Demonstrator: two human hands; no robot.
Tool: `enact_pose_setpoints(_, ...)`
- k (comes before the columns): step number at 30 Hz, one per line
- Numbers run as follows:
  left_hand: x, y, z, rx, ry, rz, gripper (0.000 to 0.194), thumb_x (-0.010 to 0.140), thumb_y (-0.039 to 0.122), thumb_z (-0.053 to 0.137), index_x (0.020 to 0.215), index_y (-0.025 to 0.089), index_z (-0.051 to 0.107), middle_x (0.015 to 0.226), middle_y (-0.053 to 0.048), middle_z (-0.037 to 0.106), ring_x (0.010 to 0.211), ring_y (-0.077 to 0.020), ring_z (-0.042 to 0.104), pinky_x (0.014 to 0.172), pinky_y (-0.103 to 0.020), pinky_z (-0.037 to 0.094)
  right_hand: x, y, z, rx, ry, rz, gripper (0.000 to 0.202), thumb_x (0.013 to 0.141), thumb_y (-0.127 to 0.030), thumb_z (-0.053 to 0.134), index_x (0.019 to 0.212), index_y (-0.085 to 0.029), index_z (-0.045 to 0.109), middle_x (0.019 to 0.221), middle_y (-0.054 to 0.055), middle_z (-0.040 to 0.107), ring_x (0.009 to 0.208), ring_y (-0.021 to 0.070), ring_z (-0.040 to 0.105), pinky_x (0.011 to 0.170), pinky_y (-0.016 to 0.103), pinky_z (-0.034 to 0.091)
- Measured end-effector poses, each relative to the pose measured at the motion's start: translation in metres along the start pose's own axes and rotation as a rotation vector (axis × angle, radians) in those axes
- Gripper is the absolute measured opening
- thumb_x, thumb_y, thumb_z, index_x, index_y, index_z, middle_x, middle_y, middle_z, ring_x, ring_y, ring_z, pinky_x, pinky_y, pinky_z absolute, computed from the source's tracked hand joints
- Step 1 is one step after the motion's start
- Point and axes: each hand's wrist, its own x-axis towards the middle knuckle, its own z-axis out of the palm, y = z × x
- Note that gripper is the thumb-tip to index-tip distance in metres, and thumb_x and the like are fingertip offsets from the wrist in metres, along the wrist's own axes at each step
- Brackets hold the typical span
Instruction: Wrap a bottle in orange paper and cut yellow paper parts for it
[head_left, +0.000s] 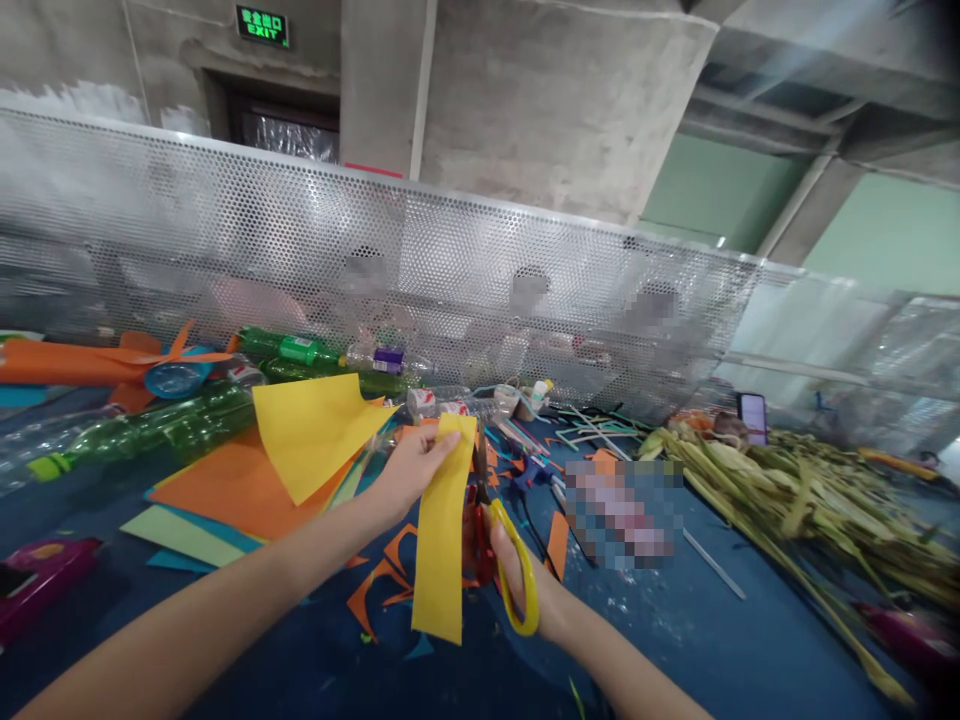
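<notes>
We had the yellow strip (pixel 440 545) upright over the blue table (pixel 637 650), so all places went by that strip. Our left hand (pixel 416 465) was at its top end, thumb pressed on the front face, fingers behind: pinched, gripping paper. Our right hand (pixel 546 598) was just right of the strip, closed on the scissors (pixel 514 535), with the thumb through the yellow loop; the other fingers were partly hidden around the red one. The dark blades pointed up beside the strip's right edge. We couldn't tell how far apart they were, or whether they touched the paper.

Left of the strip, a bigger yellow sheet (pixel 315 435) overlapped an orange sheet (pixel 232 490), with a pale green sheet (pixel 187 535) poking out below. Farther left, green bottle (pixel 180 425) on its side; magenta object (pixel 52 585) out past that, partly cut off, type unclear. Orange scraps (pixel 386 580) were near the strip's left edge, lower half.

Right of the strip, we logged a pixelated patch, contents unreadable, then a white stick (pixel 712 565). Well off to the right lay long leaves (pixel 810 500), pale green to yellow, with a phone (pixel 752 418) upright behind. Beyond the strip, a perforated screen (pixel 480 260) ran across.
</notes>
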Motion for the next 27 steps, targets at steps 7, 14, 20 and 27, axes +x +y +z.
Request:
enact_pose_setpoints(7, -0.006, 0.011, 0.005, 0.073, -0.014, 0.014, 0.025, 0.078, 0.040, 0.055, 0.082, 0.016, 0.062, 0.069, -0.002, 0.062, 0.058, -0.0138, 0.053, 0.051, -0.022, 0.038, -0.001, -0.001, 0.000, -0.231, -0.006, -0.051, 0.040, 0.081, -0.060, 0.039, 0.074, -0.022, 0.049, 0.071, 0.001, 0.050, 0.064, 0.0171, 0.050, 0.063, 0.031, 0.046)
enact_pose_setpoints(14, -0.008, 0.013, 0.004, 0.160, -0.028, 0.095, 0.023, 0.079, 0.038, 0.053, 0.081, 0.017, 0.062, 0.069, -0.003, 0.062, 0.057, -0.0138, 0.052, 0.051, -0.022, 0.036, -0.001, -0.002, 0.000, -0.150, -0.024, -0.053, 0.035, 0.084, -0.055, 0.039, 0.084, -0.023, 0.052, 0.082, 0.004, 0.052, 0.075, 0.0193, 0.052, 0.069, 0.032, 0.047)
enact_pose_setpoints(20, -0.009, 0.013, 0.003, 0.272, -0.031, 0.160, 0.023, 0.081, 0.038, 0.049, 0.079, 0.017, 0.059, 0.067, -0.002, 0.058, 0.056, -0.0129, 0.049, 0.051, -0.023, 0.034, 0.000, 0.014, -0.004, -0.128, -0.007, -0.055, 0.030, 0.083, -0.051, 0.045, 0.083, -0.022, 0.055, 0.080, 0.004, 0.054, 0.070, 0.0189, 0.052, 0.070, 0.034, 0.047)
enact_pose_setpoints(27, -0.011, 0.017, 0.002, 0.446, 0.008, 0.246, 0.024, 0.084, 0.035, 0.046, 0.067, 0.018, 0.049, 0.056, 0.003, 0.045, 0.051, -0.0103, 0.040, 0.048, -0.022, 0.028, 0.002, 0.018, -0.004, -0.141, 0.039, -0.089, 0.033, 0.079, -0.054, 0.049, 0.080, -0.022, 0.057, 0.075, 0.003, 0.056, 0.070, 0.0201, 0.053, 0.070, 0.034, 0.045)
